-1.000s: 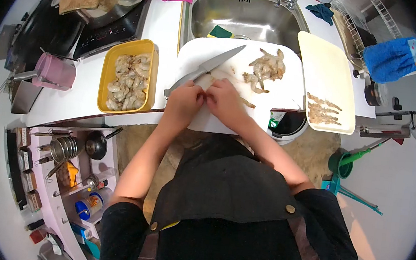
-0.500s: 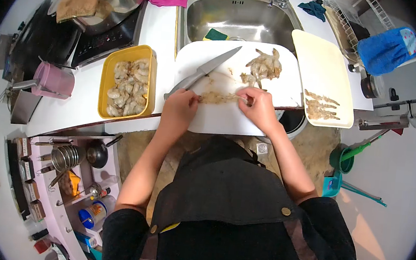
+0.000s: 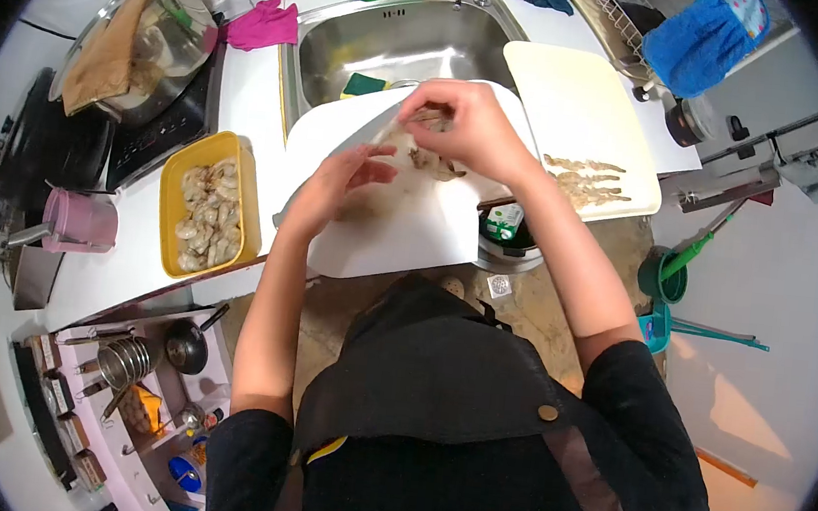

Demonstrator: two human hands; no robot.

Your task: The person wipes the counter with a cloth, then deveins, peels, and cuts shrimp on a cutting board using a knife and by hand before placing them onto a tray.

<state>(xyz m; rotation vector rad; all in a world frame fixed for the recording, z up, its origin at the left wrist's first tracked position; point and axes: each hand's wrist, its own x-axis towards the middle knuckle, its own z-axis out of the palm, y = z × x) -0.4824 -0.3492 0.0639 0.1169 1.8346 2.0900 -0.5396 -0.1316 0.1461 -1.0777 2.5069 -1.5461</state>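
My right hand (image 3: 470,128) is raised over the white cutting board (image 3: 396,235), its thumb and fingers curled together; whatever sits at the fingertips is too blurred to name. Below and partly behind it lies a pile of raw shrimp (image 3: 435,162). My left hand (image 3: 337,185) hovers at the board's left side, fingers apart and holding nothing. Under that hand runs a large knife (image 3: 367,129), its handle mostly covered. A faint brownish smear marks the board near the left wrist. Peeled shrimp (image 3: 208,216) fill a yellow container (image 3: 251,199) on the left.
On the right, several shrimp (image 3: 588,181) lie in a row on a cream board (image 3: 592,96). Behind is a steel sink (image 3: 400,38) with a sponge (image 3: 362,86) near its front edge. A large pot (image 3: 167,55) stands on a black cooktop (image 3: 164,138). An open bin (image 3: 508,245) sits below the counter.
Both hands have lifted from the shrimp at the board's front. My right hand has moved up and leftward over the pile; my left fingers have opened. The view has shifted and turned.
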